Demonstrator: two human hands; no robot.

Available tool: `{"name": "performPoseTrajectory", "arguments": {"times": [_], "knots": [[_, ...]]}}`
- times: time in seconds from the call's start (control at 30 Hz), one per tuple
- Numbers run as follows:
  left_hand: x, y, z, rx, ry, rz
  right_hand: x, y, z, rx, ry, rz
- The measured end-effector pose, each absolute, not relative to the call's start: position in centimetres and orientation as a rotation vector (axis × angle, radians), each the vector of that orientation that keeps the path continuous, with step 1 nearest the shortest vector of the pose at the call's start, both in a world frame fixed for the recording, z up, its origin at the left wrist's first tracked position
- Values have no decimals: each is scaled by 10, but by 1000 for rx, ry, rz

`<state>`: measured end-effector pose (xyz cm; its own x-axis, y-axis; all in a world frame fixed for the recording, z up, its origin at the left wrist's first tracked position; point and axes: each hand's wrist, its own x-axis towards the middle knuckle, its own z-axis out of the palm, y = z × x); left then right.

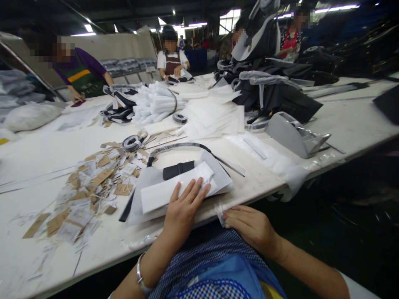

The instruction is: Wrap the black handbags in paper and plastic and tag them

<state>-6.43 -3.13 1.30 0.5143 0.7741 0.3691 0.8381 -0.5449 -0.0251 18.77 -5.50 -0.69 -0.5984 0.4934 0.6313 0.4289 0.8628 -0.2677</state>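
My left hand (184,207) lies flat with fingers stretched out on a white paper sheet (162,193) that covers a grey fabric piece (218,174) at the table's near edge. A black strap with a buckle (178,169) lies just beyond the fingers. My right hand (249,226) sits below the table edge over my checked apron, its fingers pinched on a small clear plastic scrap (220,209).
A heap of brown and white hang tags (93,182) spreads to the left. Tape rolls (131,142), a bundle of white paper (156,104), stacked white sheets (212,118) and dark bags (280,97) lie farther back. Other people work at the far side.
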Motion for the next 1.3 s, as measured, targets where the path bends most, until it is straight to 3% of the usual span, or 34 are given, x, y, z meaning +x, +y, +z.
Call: {"name": "performPoseTrajectory", "arguments": {"times": [0.63, 1.07, 1.3], "knots": [[-64, -33, 17, -2621, -1358, -603, 182, -26, -28, -560, -2294, 171], [-57, -24, -2, -2388, -1307, -772, 178, -56, -12, -552, -2365, 175], [-56, -24, -4, -2406, -1298, -761, 175, -49, 21, -478, -2409, 102]]}}
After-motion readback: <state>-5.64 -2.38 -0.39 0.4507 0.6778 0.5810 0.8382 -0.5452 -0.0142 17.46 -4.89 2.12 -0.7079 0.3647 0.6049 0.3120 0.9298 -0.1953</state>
